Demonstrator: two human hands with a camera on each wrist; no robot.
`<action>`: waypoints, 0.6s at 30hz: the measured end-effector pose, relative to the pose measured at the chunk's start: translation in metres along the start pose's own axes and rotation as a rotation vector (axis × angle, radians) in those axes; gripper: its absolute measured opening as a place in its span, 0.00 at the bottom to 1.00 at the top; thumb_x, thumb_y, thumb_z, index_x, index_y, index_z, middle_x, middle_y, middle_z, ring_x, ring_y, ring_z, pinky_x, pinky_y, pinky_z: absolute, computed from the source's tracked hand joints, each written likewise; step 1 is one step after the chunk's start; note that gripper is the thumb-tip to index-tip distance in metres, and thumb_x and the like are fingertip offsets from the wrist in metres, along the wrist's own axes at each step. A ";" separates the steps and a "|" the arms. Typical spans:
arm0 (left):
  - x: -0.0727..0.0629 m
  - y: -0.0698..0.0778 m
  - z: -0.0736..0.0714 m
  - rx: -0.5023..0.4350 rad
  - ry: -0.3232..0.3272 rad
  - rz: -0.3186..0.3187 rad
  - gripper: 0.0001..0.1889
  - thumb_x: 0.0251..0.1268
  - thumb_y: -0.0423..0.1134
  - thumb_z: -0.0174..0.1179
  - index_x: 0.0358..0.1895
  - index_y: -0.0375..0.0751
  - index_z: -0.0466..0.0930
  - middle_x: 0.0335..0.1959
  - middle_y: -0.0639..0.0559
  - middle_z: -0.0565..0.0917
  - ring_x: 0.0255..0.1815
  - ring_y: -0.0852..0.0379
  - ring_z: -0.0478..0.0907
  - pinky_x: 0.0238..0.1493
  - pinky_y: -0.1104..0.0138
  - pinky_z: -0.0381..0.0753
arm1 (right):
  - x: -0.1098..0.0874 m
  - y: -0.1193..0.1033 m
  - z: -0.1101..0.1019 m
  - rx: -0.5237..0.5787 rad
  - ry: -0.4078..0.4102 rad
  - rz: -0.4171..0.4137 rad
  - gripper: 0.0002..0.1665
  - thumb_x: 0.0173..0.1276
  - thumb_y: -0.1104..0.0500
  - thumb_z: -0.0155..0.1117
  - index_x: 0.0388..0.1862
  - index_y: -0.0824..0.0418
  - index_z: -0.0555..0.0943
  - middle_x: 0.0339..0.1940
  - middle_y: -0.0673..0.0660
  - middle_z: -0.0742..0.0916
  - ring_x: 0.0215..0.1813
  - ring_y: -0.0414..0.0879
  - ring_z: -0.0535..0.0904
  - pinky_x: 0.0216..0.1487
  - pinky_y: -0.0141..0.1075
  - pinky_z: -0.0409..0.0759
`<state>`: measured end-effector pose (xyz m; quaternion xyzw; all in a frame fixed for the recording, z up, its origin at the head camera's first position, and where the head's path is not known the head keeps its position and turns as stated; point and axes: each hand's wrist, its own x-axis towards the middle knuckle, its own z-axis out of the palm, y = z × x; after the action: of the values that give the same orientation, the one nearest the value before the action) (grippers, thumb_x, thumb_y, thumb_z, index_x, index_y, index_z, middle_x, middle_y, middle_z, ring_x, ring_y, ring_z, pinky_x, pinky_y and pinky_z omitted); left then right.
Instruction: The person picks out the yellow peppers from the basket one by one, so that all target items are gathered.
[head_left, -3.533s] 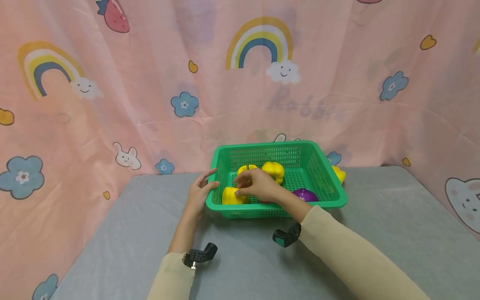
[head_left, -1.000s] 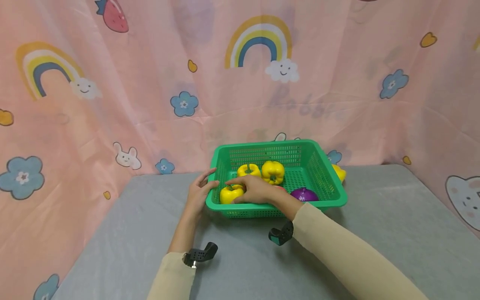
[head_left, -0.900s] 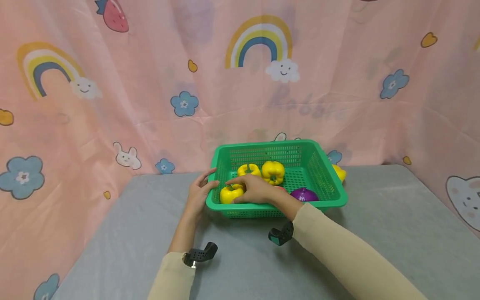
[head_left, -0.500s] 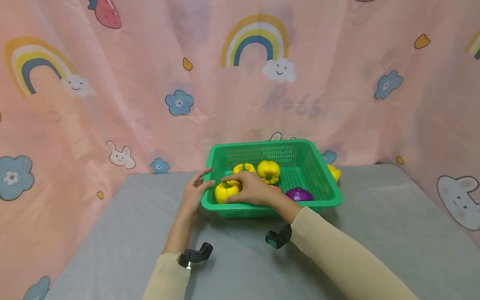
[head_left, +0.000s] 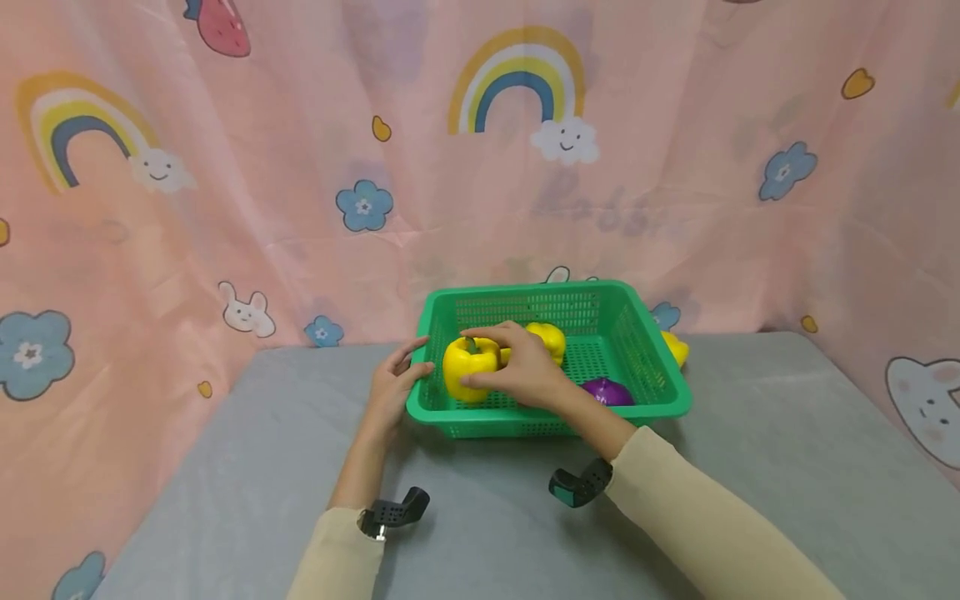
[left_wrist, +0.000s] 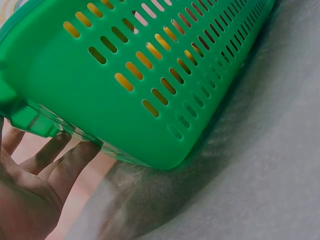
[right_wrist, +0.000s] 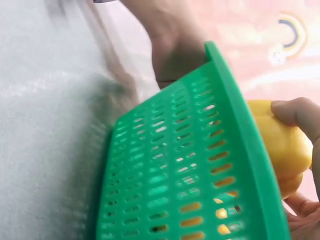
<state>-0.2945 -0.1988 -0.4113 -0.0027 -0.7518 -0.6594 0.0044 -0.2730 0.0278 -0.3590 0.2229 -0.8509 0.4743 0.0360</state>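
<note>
A green plastic basket point(head_left: 551, 427) with slotted sides stands on the grey-covered table. At its left end, my left hand point(head_left: 390, 387) grips the rim; the left wrist view shows fingers point(left_wrist: 75, 162) against the outer wall. My right hand point(head_left: 528, 367) pinches a yellow bell pepper point(head_left: 468, 371), its green stem up, just inside the basket's left part. Seen from the right wrist, the held pepper point(right_wrist: 282, 142) rises above the rim, thumb on one side and fingers on the other. Behind the right hand sits another yellow pepper point(head_left: 551, 342), partly covered; a further yellow patch is mostly hidden.
A purple onion-like vegetable point(head_left: 607, 392) lies in the basket's front right part. Outside, past the right end, a yellow object point(head_left: 677, 347) is partly hidden by the basket. A pink patterned curtain point(head_left: 300, 167) hangs behind the table point(head_left: 465, 517).
My right hand has taken hold of the front-left pepper, turned it stem up and raised it from the basket floor. The left hand stays at the rim.
</note>
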 end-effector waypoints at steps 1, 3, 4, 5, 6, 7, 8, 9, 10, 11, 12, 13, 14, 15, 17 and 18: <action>0.000 0.000 0.000 -0.002 0.006 0.000 0.24 0.68 0.41 0.62 0.68 0.56 0.77 0.77 0.47 0.69 0.76 0.45 0.67 0.72 0.49 0.71 | -0.002 0.000 -0.002 0.013 0.016 0.000 0.38 0.57 0.52 0.79 0.67 0.53 0.80 0.59 0.60 0.80 0.57 0.54 0.77 0.54 0.45 0.85; 0.000 -0.001 0.001 -0.005 0.016 0.000 0.24 0.67 0.40 0.63 0.67 0.56 0.78 0.74 0.46 0.72 0.72 0.47 0.72 0.65 0.57 0.76 | -0.006 -0.001 -0.009 0.029 0.051 -0.009 0.38 0.57 0.54 0.79 0.67 0.55 0.79 0.56 0.61 0.80 0.55 0.55 0.78 0.53 0.46 0.85; 0.000 0.000 0.001 -0.012 0.016 -0.003 0.24 0.67 0.40 0.63 0.67 0.55 0.78 0.72 0.45 0.74 0.69 0.48 0.75 0.61 0.60 0.78 | -0.008 -0.001 -0.013 0.030 0.070 -0.013 0.37 0.57 0.55 0.78 0.68 0.55 0.79 0.54 0.61 0.80 0.54 0.55 0.78 0.53 0.46 0.86; 0.000 -0.001 0.002 -0.014 0.016 -0.005 0.24 0.67 0.39 0.63 0.67 0.56 0.78 0.71 0.44 0.76 0.65 0.49 0.78 0.57 0.63 0.80 | -0.011 -0.001 -0.017 0.023 0.088 -0.016 0.37 0.58 0.55 0.78 0.68 0.55 0.79 0.53 0.62 0.79 0.53 0.55 0.78 0.52 0.47 0.86; -0.001 0.000 0.002 -0.017 0.016 -0.006 0.24 0.67 0.39 0.63 0.67 0.56 0.78 0.69 0.43 0.77 0.63 0.51 0.79 0.53 0.66 0.81 | -0.013 -0.001 -0.021 0.018 0.105 -0.017 0.37 0.58 0.55 0.78 0.68 0.55 0.79 0.53 0.62 0.79 0.53 0.55 0.77 0.53 0.48 0.85; -0.001 0.000 0.003 -0.022 0.014 -0.005 0.24 0.67 0.39 0.63 0.67 0.55 0.78 0.68 0.42 0.79 0.59 0.52 0.81 0.50 0.68 0.81 | -0.015 -0.001 -0.025 0.019 0.122 -0.013 0.37 0.58 0.55 0.77 0.68 0.55 0.79 0.54 0.62 0.79 0.53 0.55 0.78 0.53 0.48 0.85; -0.001 0.000 0.003 -0.025 0.014 -0.005 0.25 0.67 0.38 0.63 0.67 0.55 0.78 0.67 0.41 0.79 0.57 0.53 0.82 0.47 0.70 0.81 | -0.016 -0.001 -0.028 0.021 0.139 -0.013 0.37 0.58 0.56 0.77 0.68 0.55 0.79 0.54 0.62 0.79 0.54 0.55 0.78 0.54 0.49 0.85; -0.002 0.000 0.002 -0.029 0.015 -0.005 0.25 0.67 0.38 0.63 0.68 0.55 0.78 0.66 0.40 0.80 0.55 0.54 0.82 0.46 0.70 0.81 | -0.018 -0.001 -0.032 0.019 0.156 -0.012 0.37 0.58 0.55 0.77 0.68 0.54 0.79 0.55 0.62 0.79 0.54 0.55 0.78 0.55 0.50 0.85; -0.002 0.000 0.002 -0.034 0.017 -0.005 0.25 0.67 0.38 0.62 0.68 0.55 0.78 0.66 0.39 0.80 0.53 0.54 0.83 0.44 0.70 0.82 | -0.020 -0.001 -0.037 0.014 0.174 -0.012 0.36 0.59 0.55 0.77 0.68 0.53 0.79 0.56 0.61 0.79 0.55 0.55 0.78 0.56 0.51 0.85; -0.002 0.000 0.002 -0.035 0.021 -0.005 0.25 0.67 0.38 0.62 0.68 0.55 0.78 0.66 0.39 0.80 0.52 0.54 0.83 0.44 0.70 0.82 | -0.022 -0.001 -0.041 0.014 0.190 -0.014 0.36 0.59 0.55 0.77 0.68 0.53 0.79 0.58 0.61 0.79 0.56 0.55 0.77 0.57 0.52 0.84; -0.003 0.001 0.001 -0.031 0.025 -0.004 0.25 0.67 0.38 0.62 0.68 0.54 0.78 0.66 0.40 0.80 0.53 0.55 0.83 0.44 0.70 0.81 | -0.024 -0.002 -0.045 0.015 0.206 -0.017 0.37 0.59 0.55 0.78 0.68 0.52 0.79 0.59 0.60 0.79 0.58 0.55 0.77 0.58 0.53 0.84; -0.003 0.001 0.001 -0.032 0.025 -0.004 0.25 0.67 0.38 0.62 0.68 0.54 0.77 0.67 0.40 0.79 0.54 0.54 0.82 0.45 0.70 0.81 | -0.026 -0.002 -0.049 0.013 0.222 -0.021 0.37 0.59 0.56 0.78 0.68 0.52 0.79 0.61 0.60 0.79 0.59 0.55 0.76 0.58 0.54 0.83; -0.003 0.001 0.001 -0.029 0.025 -0.004 0.25 0.68 0.38 0.62 0.68 0.54 0.77 0.67 0.40 0.79 0.55 0.54 0.82 0.45 0.70 0.81 | -0.029 -0.002 -0.054 0.008 0.237 -0.025 0.37 0.59 0.56 0.78 0.69 0.52 0.78 0.62 0.60 0.79 0.61 0.55 0.76 0.59 0.54 0.83; -0.003 0.001 0.001 -0.027 0.023 -0.003 0.25 0.68 0.38 0.62 0.68 0.55 0.77 0.67 0.40 0.79 0.55 0.54 0.82 0.45 0.70 0.81 | -0.031 -0.002 -0.058 -0.002 0.252 -0.029 0.37 0.60 0.55 0.77 0.69 0.52 0.78 0.62 0.60 0.79 0.61 0.55 0.76 0.59 0.55 0.83; -0.003 0.001 0.000 -0.027 0.017 -0.004 0.25 0.68 0.38 0.62 0.68 0.55 0.77 0.67 0.40 0.79 0.56 0.54 0.82 0.46 0.70 0.81 | -0.036 -0.003 -0.066 -0.011 0.280 -0.036 0.37 0.61 0.56 0.77 0.70 0.53 0.77 0.63 0.61 0.78 0.63 0.56 0.75 0.59 0.57 0.82; -0.003 0.001 0.000 -0.026 0.016 -0.004 0.25 0.68 0.38 0.62 0.68 0.55 0.77 0.67 0.40 0.79 0.55 0.53 0.82 0.46 0.70 0.81 | -0.038 -0.003 -0.069 -0.013 0.294 -0.039 0.36 0.61 0.56 0.76 0.70 0.53 0.77 0.63 0.62 0.78 0.63 0.56 0.75 0.59 0.57 0.82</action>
<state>-0.2917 -0.1986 -0.4100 0.0039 -0.7432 -0.6690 0.0091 -0.2481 0.0963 -0.3290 0.1671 -0.8351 0.4954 0.1708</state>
